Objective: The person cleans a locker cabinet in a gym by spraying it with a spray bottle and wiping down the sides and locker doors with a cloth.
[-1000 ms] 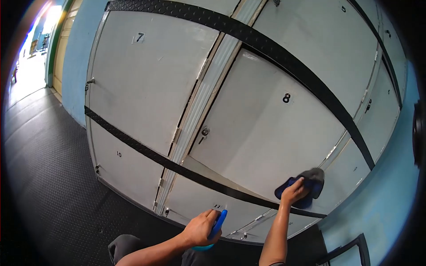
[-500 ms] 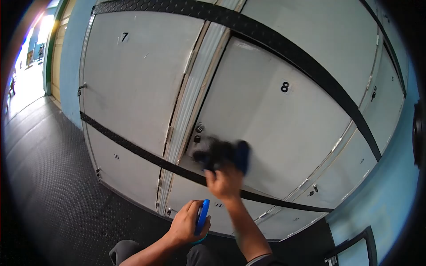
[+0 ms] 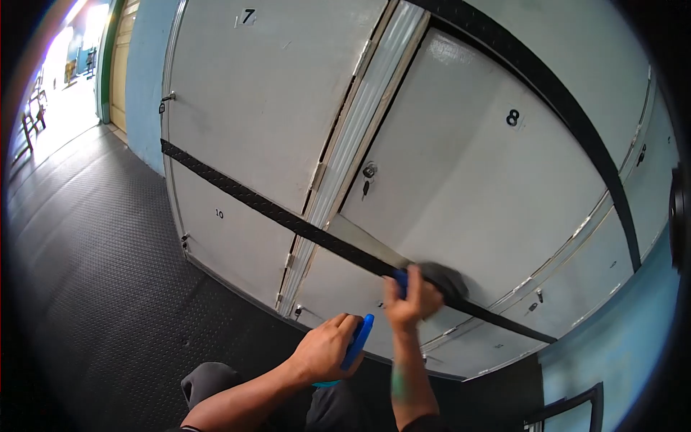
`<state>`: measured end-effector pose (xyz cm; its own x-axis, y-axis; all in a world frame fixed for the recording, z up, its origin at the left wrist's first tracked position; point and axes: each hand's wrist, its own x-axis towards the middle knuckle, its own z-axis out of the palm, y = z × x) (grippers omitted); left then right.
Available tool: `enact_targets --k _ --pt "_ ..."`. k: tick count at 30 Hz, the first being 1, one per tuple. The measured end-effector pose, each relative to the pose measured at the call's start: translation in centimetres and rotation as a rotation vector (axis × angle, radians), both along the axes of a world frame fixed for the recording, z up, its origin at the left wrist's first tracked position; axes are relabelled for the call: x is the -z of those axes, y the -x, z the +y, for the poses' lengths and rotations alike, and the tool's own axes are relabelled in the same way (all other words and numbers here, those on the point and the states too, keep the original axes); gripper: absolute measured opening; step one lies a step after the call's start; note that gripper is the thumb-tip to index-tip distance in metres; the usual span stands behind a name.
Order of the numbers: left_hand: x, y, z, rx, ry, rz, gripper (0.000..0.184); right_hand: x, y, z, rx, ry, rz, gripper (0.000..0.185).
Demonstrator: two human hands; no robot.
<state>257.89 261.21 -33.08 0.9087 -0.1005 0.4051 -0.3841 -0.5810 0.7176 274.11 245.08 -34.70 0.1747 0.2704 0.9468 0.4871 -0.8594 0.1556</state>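
Note:
My left hand (image 3: 327, 349) is closed around a bright blue object (image 3: 358, 342) with a smooth rounded edge; its kind is not clear. Below that hand a bit of teal (image 3: 327, 384) shows. Blurred by motion, my right hand (image 3: 414, 299) grips a dark, rounded thing with a blue part (image 3: 402, 279). This dark thing is at the lower edge of the grey locker door marked 8 (image 3: 475, 158), beside the black ridged strip (image 3: 345, 250). A pale wedge shows along the door's bottom left edge. A key hangs below its lock (image 3: 369, 171).
Locker door 7 (image 3: 273, 86) and locker door 10 (image 3: 223, 230) are on the left. Black textured floor (image 3: 108, 252) runs toward a bright doorway (image 3: 72, 79). On the right stand a light blue wall (image 3: 612, 338) and a dark frame (image 3: 594, 403).
My right hand has moved right and slightly down with the dark thing, from near the lock to the door's lower edge. The view has shifted; my left hand still holds the blue object.

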Motion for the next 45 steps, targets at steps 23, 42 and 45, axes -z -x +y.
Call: enact_targets --k 23,42,45 --pt "1.2 1.4 4.1 -0.127 -0.018 0.064 0.049 8.4 -2.6 -4.2 0.301 -0.426 0.514 0.05" --pt "3.6 2.5 3.8 -0.1 -0.171 0.123 0.048 13.0 -1.4 -11.4 -0.244 -1.71 0.732 0.03" --pt "4.0 2.2 3.4 -0.07 -0.135 0.201 0.048 14.7 -1.6 -4.9 -0.135 -1.174 0.565 0.025"
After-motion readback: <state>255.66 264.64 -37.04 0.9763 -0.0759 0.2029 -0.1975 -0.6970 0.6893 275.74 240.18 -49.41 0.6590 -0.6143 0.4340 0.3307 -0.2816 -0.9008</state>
